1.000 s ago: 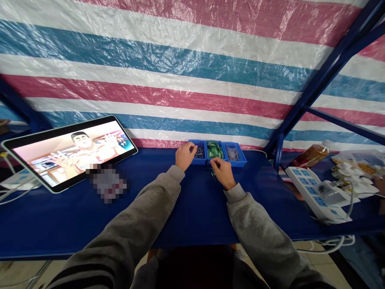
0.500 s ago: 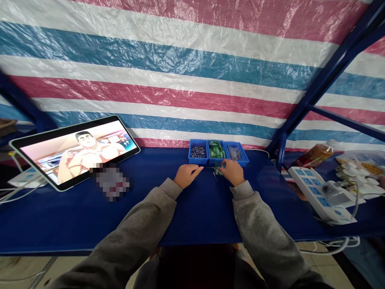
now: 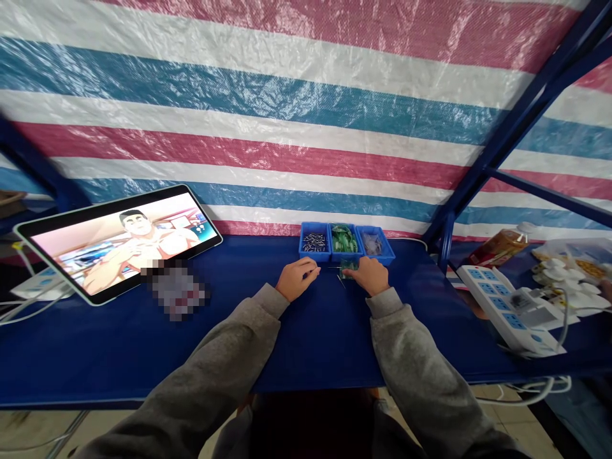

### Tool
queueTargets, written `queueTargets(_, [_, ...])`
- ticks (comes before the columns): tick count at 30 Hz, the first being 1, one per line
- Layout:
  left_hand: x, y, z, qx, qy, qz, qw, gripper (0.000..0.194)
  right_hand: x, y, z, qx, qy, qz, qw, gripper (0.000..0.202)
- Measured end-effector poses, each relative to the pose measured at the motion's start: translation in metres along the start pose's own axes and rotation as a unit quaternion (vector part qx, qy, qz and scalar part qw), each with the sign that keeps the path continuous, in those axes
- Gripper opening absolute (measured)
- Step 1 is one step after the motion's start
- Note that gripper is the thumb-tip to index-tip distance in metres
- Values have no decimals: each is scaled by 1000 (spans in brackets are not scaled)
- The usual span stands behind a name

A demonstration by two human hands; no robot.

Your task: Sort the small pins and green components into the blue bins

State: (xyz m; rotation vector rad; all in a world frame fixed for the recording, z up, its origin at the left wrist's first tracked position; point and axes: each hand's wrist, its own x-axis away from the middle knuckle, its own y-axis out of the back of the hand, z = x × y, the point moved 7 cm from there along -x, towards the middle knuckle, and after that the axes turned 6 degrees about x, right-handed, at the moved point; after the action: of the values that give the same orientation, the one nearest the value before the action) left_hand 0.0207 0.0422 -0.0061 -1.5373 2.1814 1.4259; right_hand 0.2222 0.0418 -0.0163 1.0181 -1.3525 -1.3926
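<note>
My right hand is closed on the edge of a small green packet in front of the blue bins. Left of it, my left hand has curled fingers with the thumb pressed against them; whatever they pinch is too small to make out. A thin sliver lies on the table just below the packet. Behind my hands stand three small blue bins in a row. The left bin holds many small metal pieces, the middle bin green packets, the right bin clear plastic bits.
At left, a tablet leans with a cartoon on its screen, and a blurred-out item lies before it. To the right are a power strip, a bottle of brown drink and white plugs. Blue frame posts rise beside them.
My left hand's fingers have curled in more, and a gap shows between it and the packet. My right hand has turned slightly, with the packet lying flatter.
</note>
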Motion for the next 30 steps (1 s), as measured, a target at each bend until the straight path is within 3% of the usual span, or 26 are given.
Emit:
queueTargets(11, [0, 1, 1, 3, 9, -2, 1000, 33, -2, 2, 9, -99, 43, -89, 990, 19])
queueTargets(18, [0, 2, 5, 26, 42, -21, 999, 25, 1, 16, 22, -261, 155, -170, 938, 16])
queueTargets(24, [-2, 2, 13, 118, 127, -24, 985, 38, 17, 20, 45, -382, 287, -106, 872, 20])
queueTargets(30, [-1, 0, 12, 142, 130, -7, 981, 33, 27, 18, 58, -381, 307, -40, 871, 14])
